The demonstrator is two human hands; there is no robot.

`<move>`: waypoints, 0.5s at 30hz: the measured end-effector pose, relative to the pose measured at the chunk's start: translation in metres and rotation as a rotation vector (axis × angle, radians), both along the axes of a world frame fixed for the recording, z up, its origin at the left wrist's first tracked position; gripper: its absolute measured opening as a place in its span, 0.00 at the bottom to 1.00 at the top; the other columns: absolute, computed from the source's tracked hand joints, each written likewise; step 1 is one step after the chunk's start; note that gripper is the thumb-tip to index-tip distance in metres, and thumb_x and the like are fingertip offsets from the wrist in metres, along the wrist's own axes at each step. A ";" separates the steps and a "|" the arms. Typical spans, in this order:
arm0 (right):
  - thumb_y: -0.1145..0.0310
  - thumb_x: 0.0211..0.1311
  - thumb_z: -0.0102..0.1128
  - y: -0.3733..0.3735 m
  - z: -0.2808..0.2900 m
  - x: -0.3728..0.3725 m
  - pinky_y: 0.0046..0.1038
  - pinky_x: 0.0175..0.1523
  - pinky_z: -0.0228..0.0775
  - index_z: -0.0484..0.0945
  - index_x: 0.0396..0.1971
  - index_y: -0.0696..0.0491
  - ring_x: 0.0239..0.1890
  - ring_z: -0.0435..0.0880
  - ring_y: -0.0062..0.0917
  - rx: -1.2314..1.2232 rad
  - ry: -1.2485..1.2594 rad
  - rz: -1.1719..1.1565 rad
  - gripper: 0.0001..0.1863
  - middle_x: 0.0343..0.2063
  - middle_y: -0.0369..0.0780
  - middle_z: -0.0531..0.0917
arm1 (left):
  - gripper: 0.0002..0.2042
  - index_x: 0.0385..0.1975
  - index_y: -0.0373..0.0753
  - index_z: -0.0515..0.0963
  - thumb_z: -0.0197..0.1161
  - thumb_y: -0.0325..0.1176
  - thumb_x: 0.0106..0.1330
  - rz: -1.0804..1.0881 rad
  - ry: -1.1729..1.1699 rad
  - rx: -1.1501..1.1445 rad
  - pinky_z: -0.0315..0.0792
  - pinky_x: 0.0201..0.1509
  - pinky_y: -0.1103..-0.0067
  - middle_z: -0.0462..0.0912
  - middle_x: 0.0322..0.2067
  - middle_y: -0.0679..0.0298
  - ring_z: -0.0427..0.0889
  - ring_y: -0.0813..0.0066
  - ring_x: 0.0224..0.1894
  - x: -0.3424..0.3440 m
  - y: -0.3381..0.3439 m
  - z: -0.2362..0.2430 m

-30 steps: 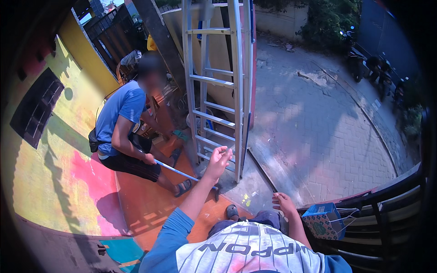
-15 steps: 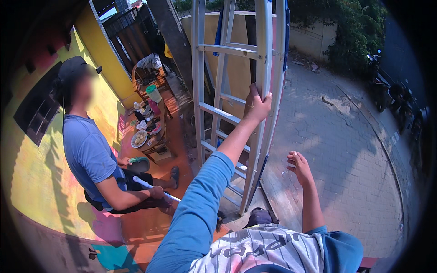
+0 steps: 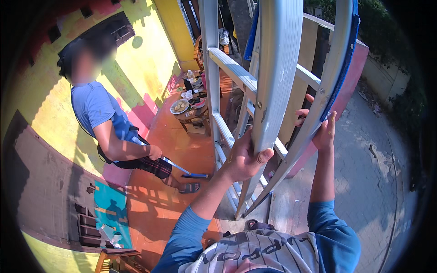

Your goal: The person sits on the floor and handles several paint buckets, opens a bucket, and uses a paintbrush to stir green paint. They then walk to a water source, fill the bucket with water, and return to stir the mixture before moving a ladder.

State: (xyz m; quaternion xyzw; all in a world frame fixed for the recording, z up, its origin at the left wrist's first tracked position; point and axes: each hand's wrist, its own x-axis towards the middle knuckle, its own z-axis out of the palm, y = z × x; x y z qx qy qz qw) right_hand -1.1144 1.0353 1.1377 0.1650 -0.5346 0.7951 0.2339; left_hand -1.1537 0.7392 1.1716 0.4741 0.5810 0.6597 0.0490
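An aluminium stepladder (image 3: 278, 68) stands tall right in front of me, its feet on the pale ledge. My left hand (image 3: 246, 159) is closed round the front edge of its near rail, thumb across the rail's face. On the right, my right hand (image 3: 322, 131) wraps round the other section's rail from behind, with fingertips showing at the rail's left side. A blue strip (image 3: 342, 68) runs along that right rail.
At left a person in a blue shirt (image 3: 102, 107) holds a long-handled blue brush (image 3: 195, 175) on the orange floor (image 3: 157, 209). Behind are a low table (image 3: 193, 117) with a plate of food (image 3: 180, 106), and a yellow-pink wall (image 3: 150, 59). Paving (image 3: 355, 182) lies right.
My right hand has gone from free in the air to the ladder's right rail. My left hand sits lower on its rail. The ladder looms closer, and the person has turned away with the brush lowered.
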 end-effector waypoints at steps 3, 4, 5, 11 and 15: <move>0.18 0.57 0.46 -0.009 0.008 -0.024 0.30 0.36 0.80 0.63 0.65 0.65 0.28 0.87 0.33 0.103 0.117 0.227 0.60 0.37 0.51 0.85 | 0.32 0.56 0.35 0.70 0.68 0.57 0.66 -0.090 -0.173 0.136 0.77 0.44 0.75 0.79 0.38 0.64 0.80 0.76 0.36 0.004 -0.017 0.020; 0.16 0.53 0.49 -0.016 0.010 -0.027 0.29 0.32 0.79 0.66 0.61 0.65 0.25 0.85 0.32 0.115 0.143 0.293 0.61 0.34 0.50 0.85 | 0.32 0.55 0.35 0.70 0.68 0.58 0.66 -0.086 -0.218 0.150 0.78 0.43 0.75 0.79 0.37 0.64 0.80 0.77 0.35 0.004 -0.027 0.025; 0.15 0.48 0.52 -0.032 0.011 -0.037 0.27 0.28 0.77 0.70 0.57 0.65 0.22 0.83 0.30 0.097 0.192 0.383 0.62 0.31 0.49 0.84 | 0.32 0.55 0.35 0.70 0.68 0.58 0.66 -0.065 -0.266 0.180 0.78 0.42 0.76 0.78 0.37 0.64 0.80 0.78 0.34 0.007 -0.044 0.030; 0.31 0.50 0.72 -0.121 0.023 -0.016 0.18 0.22 0.64 0.67 0.54 0.64 0.19 0.72 0.20 -0.075 0.384 0.569 0.51 0.25 0.37 0.71 | 0.35 0.53 0.32 0.72 0.70 0.60 0.63 0.166 -0.207 0.282 0.79 0.31 0.77 0.78 0.31 0.62 0.80 0.78 0.29 0.063 -0.106 0.039; 0.44 0.54 0.68 -0.165 0.044 0.015 0.18 0.22 0.64 0.66 0.56 0.65 0.19 0.71 0.20 0.019 0.477 0.630 0.43 0.26 0.38 0.72 | 0.32 0.55 0.30 0.75 0.75 0.49 0.60 0.253 -0.184 0.324 0.79 0.28 0.79 0.82 0.30 0.60 0.82 0.76 0.27 0.112 -0.156 0.044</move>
